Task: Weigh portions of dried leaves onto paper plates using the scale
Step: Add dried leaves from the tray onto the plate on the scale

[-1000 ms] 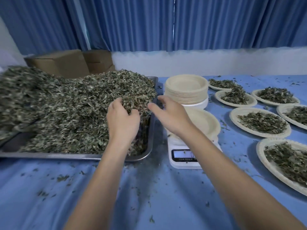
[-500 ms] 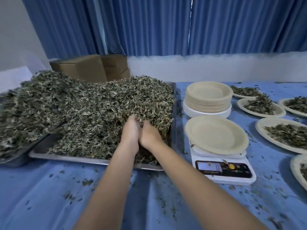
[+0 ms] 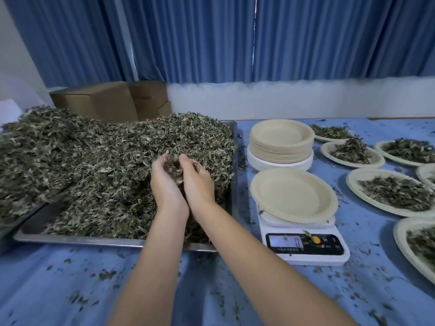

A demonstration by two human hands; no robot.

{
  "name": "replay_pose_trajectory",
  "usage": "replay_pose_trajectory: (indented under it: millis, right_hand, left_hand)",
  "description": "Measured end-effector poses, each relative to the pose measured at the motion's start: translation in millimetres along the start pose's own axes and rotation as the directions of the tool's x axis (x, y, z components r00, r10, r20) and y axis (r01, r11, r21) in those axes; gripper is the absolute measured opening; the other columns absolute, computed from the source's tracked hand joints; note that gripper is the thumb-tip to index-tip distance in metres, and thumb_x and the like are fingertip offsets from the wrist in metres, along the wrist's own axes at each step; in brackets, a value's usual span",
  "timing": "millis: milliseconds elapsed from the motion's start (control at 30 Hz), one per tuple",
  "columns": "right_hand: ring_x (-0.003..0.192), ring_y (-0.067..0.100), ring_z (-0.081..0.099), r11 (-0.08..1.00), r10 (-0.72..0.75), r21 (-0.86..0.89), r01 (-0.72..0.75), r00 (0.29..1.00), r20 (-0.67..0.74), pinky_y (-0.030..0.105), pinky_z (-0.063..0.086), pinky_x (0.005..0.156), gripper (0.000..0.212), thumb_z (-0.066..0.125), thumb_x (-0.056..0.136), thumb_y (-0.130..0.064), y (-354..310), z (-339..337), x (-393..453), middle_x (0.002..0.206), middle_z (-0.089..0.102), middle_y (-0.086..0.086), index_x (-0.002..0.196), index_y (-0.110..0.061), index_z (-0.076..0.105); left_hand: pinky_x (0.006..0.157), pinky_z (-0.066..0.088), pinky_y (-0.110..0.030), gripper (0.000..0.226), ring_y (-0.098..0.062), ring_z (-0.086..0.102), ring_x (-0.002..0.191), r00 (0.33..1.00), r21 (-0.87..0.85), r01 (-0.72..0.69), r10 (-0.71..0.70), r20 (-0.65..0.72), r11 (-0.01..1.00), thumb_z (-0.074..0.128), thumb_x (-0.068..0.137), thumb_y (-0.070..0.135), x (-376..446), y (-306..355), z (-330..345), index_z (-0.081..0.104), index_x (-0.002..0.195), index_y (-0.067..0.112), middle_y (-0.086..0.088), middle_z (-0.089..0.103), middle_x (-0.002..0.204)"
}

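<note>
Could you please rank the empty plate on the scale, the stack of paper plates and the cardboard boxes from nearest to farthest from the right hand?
1. Empty plate on the scale, just right of the right hand.
2. Stack of paper plates, behind it, right.
3. Cardboard boxes, far back left.

Just one camera here, a wide-angle one worn on the person's head, so there's no second view to share anything with. It looks forward and down over a table covered in blue cloth [image 3: 235,290], from the near edge toward the pleated blue curtains [image 3: 188,38] at the back. Both bare forearms come in from the bottom of the frame and meet around the middle, so the hands are close to the lens. The big metal tray heaped with dried green leaves [image 3: 94,161] fills the left half, the small white digital scale [image 3: 303,248] sits right of centre, and straight lines bow a little toward the edges.
</note>
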State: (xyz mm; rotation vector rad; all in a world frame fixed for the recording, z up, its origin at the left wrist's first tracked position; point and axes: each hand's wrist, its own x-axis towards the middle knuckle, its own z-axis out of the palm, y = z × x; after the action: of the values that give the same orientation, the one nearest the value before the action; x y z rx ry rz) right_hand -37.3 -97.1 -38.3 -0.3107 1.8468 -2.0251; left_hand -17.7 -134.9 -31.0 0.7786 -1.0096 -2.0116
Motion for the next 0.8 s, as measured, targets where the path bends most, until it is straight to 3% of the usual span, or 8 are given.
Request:
replay_pose_trajectory:
  millis: [67, 200, 333, 400, 500, 633, 733, 800]
  right_hand:
    - [0.073, 0.01, 0.059, 0.998, -0.004, 0.059, 0.004, 1.0, 0.004, 0.028, 0.046, 0.067, 0.032, 0.055, 0.082, -0.052, -4.4, -0.6, 0.3, 0.083, 0.065, -0.005, 0.084, -0.022, 0.066]
    - [0.061, 0.006, 0.051, 0.99, -0.048, 0.134, 0.048, 0.999, 0.001, 0.025, 0.039, 0.059, 0.034, 0.058, 0.08, -0.05, -14.0, -0.6, 3.5, 0.065, 0.054, -0.011, 0.076, -0.017, 0.067]
    - [0.069, 0.004, 0.049, 0.983, 0.047, 0.177, -0.05, 0.999, 0.025, 0.029, 0.039, 0.069, 0.024, 0.06, 0.081, -0.046, -7.5, -0.5, 4.8, 0.074, 0.052, -0.013, 0.067, -0.03, 0.049]
    - [0.072, 0.006, 0.052, 0.982, 0.072, 0.174, -0.072, 0.997, 0.008, 0.031, 0.042, 0.072, 0.021, 0.059, 0.081, -0.045, -6.4, -1.2, 4.6, 0.077, 0.054, -0.012, 0.069, -0.032, 0.05]
    - [0.084, 0.015, 0.059, 0.985, 0.068, 0.163, -0.065, 0.998, -0.01, 0.036, 0.049, 0.082, 0.017, 0.058, 0.079, -0.047, -15.2, -3.6, 3.5, 0.09, 0.06, -0.006, 0.082, -0.03, 0.056]
    - [0.095, 0.022, 0.063, 0.978, -0.091, 0.179, 0.107, 0.991, -0.095, 0.041, 0.05, 0.091, 0.014, 0.058, 0.078, -0.037, -38.0, -24.4, 10.3, 0.097, 0.068, 0.0, 0.084, -0.027, 0.065]
    - [0.099, 0.021, 0.064, 0.948, -0.217, 0.185, 0.259, 0.951, -0.219, 0.043, 0.047, 0.097, 0.012, 0.057, 0.077, -0.029, -52.3, -66.2, 17.0, 0.1, 0.071, -0.001, 0.077, -0.027, 0.069]
    - [0.096, 0.021, 0.065, 0.944, -0.243, 0.144, 0.297, 0.921, -0.305, 0.046, 0.048, 0.095, 0.011, 0.058, 0.075, -0.03, -55.8, -101.7, 17.6, 0.094, 0.072, -0.001, 0.073, -0.027, 0.068]
  left_hand:
    - [0.047, 0.047, -0.016, 0.02, -0.007, 0.064, 0.05, 0.997, -0.108, 0.038, -0.044, -0.055, 0.993, 0.052, 0.083, 0.034, -2.3, 5.6, 4.5, 0.065, 0.073, 0.022, 0.01, 0.066, 0.056]
    - [0.071, 0.049, -0.03, 0.014, -0.016, 0.06, 0.074, 0.989, -0.15, 0.045, -0.065, -0.13, 0.988, 0.06, 0.074, 0.034, -6.8, 11.9, 9.0, 0.061, 0.072, 0.02, 0.003, 0.061, 0.078]
    - [0.085, 0.048, -0.035, 0.008, -0.016, 0.057, 0.087, 0.998, 0.035, 0.028, -0.026, -0.058, 0.999, 0.06, 0.079, 0.026, -13.2, 11.1, 6.3, 0.063, 0.073, 0.022, 0.004, 0.061, 0.085]
    - [0.094, 0.048, -0.038, 0.005, -0.016, 0.059, 0.099, 0.997, 0.1, 0.059, -0.055, -0.047, 0.993, 0.06, 0.081, 0.025, -16.4, 11.3, 6.2, 0.065, 0.079, 0.023, 0.002, 0.064, 0.101]
    - [0.096, 0.049, -0.043, 0.018, -0.022, 0.061, 0.105, 0.999, 0.091, 0.043, -0.04, -0.032, 0.995, 0.059, 0.082, 0.025, -20.9, 15.2, 15.6, 0.068, 0.095, 0.018, -0.004, 0.066, 0.113]
    - [0.096, 0.049, -0.044, 0.016, -0.027, 0.064, 0.103, 0.999, 0.006, -0.028, 0.028, 0.046, 1.0, 0.057, 0.082, 0.02, -32.6, 20.2, 49.3, 0.068, 0.09, 0.012, -0.007, 0.068, 0.107]
    - [0.1, 0.046, -0.044, 0.013, -0.03, 0.062, 0.107, 0.983, -0.06, -0.016, 0.026, 0.18, 0.998, 0.053, 0.085, 0.012, -46.2, 6.6, 88.9, 0.065, 0.081, 0.012, -0.013, 0.068, 0.109]
    - [0.102, 0.045, -0.042, 0.015, -0.031, 0.061, 0.109, 0.957, -0.036, 0.037, -0.025, 0.29, 0.999, 0.05, 0.087, 0.011, -59.1, -13.8, 114.0, 0.065, 0.085, 0.011, -0.016, 0.067, 0.111]
